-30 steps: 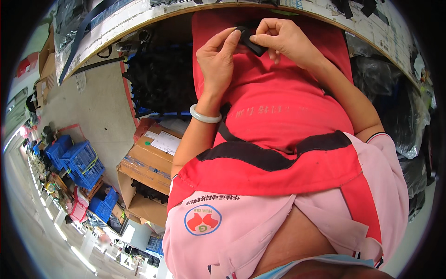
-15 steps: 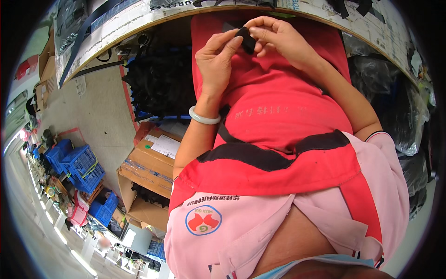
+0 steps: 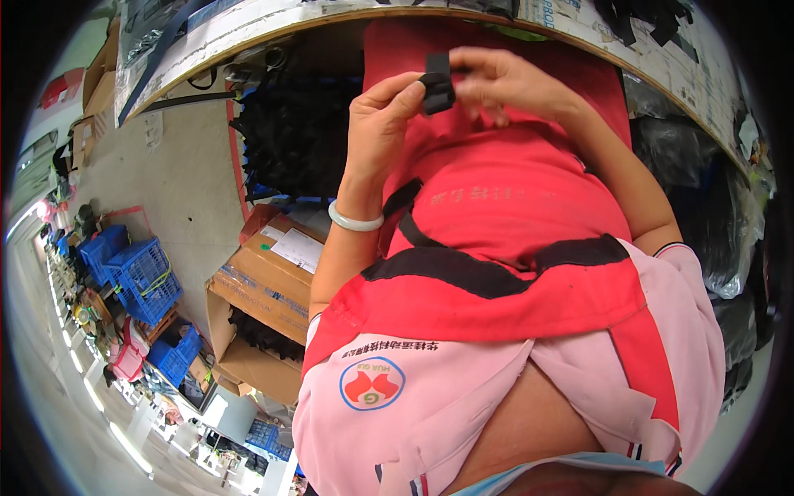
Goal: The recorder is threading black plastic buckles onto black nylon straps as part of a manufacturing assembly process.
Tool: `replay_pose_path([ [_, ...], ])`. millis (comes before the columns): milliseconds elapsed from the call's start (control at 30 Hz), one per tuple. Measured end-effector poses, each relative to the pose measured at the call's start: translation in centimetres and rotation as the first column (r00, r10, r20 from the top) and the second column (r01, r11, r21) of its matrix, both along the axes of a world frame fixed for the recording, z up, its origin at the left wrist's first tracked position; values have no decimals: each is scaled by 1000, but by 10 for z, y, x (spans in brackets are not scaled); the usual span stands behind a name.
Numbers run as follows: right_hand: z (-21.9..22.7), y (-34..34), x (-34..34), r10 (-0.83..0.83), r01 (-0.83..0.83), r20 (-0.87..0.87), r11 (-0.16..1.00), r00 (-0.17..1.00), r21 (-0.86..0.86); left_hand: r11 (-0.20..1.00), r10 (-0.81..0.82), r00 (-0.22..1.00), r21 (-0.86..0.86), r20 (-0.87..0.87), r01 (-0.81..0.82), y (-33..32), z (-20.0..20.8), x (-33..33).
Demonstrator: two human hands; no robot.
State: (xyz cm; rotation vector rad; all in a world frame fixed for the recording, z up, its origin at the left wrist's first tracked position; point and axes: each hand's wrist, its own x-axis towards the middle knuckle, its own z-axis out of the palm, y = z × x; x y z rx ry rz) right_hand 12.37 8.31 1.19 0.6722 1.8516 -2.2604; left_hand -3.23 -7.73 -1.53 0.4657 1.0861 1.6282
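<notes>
In front of my red apron point(image 3: 513, 190), my left hand point(image 3: 382, 112) pinches a small black strap piece point(image 3: 438, 95) between thumb and forefinger. The strap looks folded or looped, with a flat end standing up above the fingers. My right hand point(image 3: 517, 83) is just to the right of it, its forefinger close to the strap's upper end. Motion smears its thumb and other fingers, so whether it grips the strap cannot be made out. A white bangle point(image 3: 356, 217) circles my left wrist.
A worktable point(image 3: 322, 31) with a curved-looking edge lies beyond my hands, with black pieces point(image 3: 649, 16) on it. Under it at left is a heap of black material point(image 3: 302, 140). A cardboard box point(image 3: 260, 285) stands at my left, clear plastic bags point(image 3: 719, 223) at right, blue crates point(image 3: 145, 281) farther left.
My right fingers have come away from their pinch close to the left fingertips and are now blurred. The black strap has turned, showing an upright end. My left hand has dropped slightly toward me.
</notes>
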Motion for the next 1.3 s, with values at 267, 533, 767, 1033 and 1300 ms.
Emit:
replay_pose_path([
  [267, -42, -4, 1, -135, 132, -7, 952, 991, 278, 939, 336, 935, 114, -116, -323, -89, 7, -82],
  [533, -48, 7, 3, -99, 93, 1, 943, 995, 319, 621, -21, 302, -249, -953, -743, -203, -84, -166],
  [767, -48, 9, 6, -138, 117, 54, 950, 989, 290, 783, 348, 682, -200, -643, -589, -43, -62, -116],
  [1033, -73, 20, 12, -156, 153, 47, 986, 987, 63, 990, 55, 140, 37, -989, -133, 149, 57, -85],
  [1300, -78, 38, 15, -143, 144, -13, 982, 990, 124, 966, -252, -161, -237, -954, -106, 213, 33, -74],
])
